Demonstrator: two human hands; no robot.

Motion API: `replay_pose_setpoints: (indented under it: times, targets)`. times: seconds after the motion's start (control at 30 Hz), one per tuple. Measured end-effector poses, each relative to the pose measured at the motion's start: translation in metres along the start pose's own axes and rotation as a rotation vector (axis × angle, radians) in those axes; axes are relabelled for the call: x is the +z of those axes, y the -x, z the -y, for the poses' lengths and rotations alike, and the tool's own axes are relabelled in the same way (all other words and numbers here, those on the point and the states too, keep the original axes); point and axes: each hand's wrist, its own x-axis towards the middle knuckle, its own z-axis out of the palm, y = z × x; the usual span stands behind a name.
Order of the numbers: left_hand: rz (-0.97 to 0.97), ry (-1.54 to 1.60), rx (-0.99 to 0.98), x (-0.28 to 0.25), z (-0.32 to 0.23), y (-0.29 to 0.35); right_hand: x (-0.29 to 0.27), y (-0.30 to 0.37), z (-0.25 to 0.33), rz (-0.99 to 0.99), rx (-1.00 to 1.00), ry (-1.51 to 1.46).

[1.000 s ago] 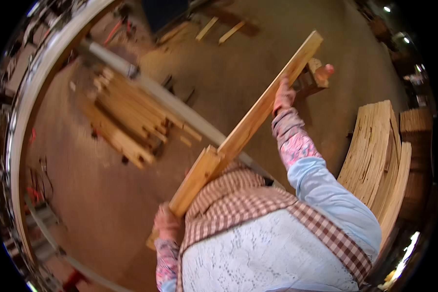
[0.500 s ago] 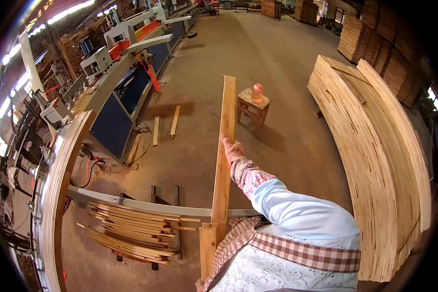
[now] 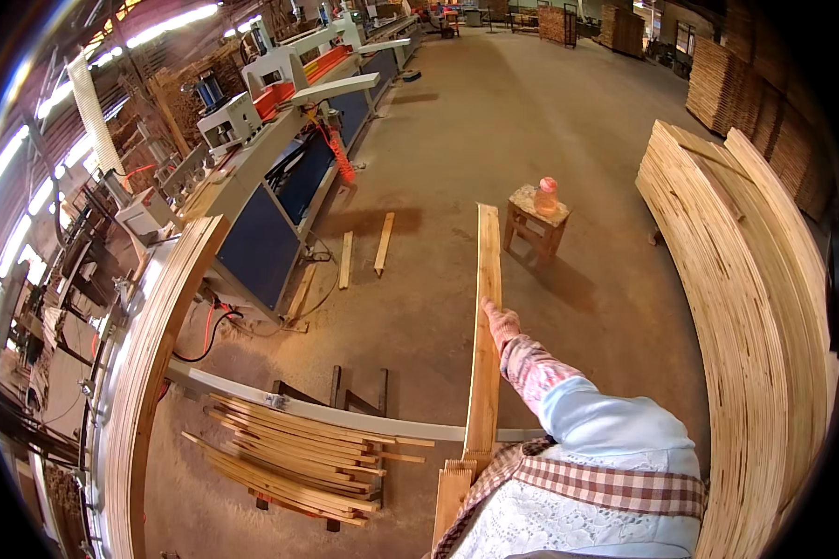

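Note:
My right hand (image 3: 502, 322), in a pinkish glove below a floral oversleeve, grips the right edge of a long, narrow wooden board (image 3: 485, 373). The board runs away from my body and its far end points up the floor. A second, shorter-looking board (image 3: 452, 503) lies against its near end, beside my checked apron (image 3: 615, 489). The upper end of this second board looks notched, and the lower part runs out of the picture. My left hand is not in view.
A tall stack of boards (image 3: 736, 354) stands at right. More boards (image 3: 163, 373) lie on the machine bed at left, and loose strips (image 3: 298, 456) rest by a grey rail (image 3: 345, 415). Ahead are a small stool (image 3: 538, 219) with a pink-lidded bottle (image 3: 546, 196) and a blue-panelled machine (image 3: 261, 247).
The view has swung left, so the scene sits farther right and a little lower. The right hand keeps its hold on the long board. The left hand's edge has left the picture.

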Motion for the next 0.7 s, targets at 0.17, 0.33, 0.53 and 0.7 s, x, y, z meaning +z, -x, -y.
replay_pose_setpoints:
  times: [0.17,0.33,0.53,0.7]
  targets:
    - [-0.032,0.008,0.065,-0.009,-0.022,-0.011,-0.008,0.039,0.056,0.169,-0.361,-0.414]
    - [-0.144,0.018,0.135,-0.023,-0.04,-0.013,0.009,0.083,0.113,0.565,-0.469,-0.559]
    - [-0.379,0.046,0.178,-0.063,-0.037,0.01,0.007,0.129,0.218,0.566,-0.867,-0.754]
    - [-0.671,0.005,0.119,-0.13,-0.002,0.057,0.007,0.141,0.301,1.144,-0.721,-1.08]
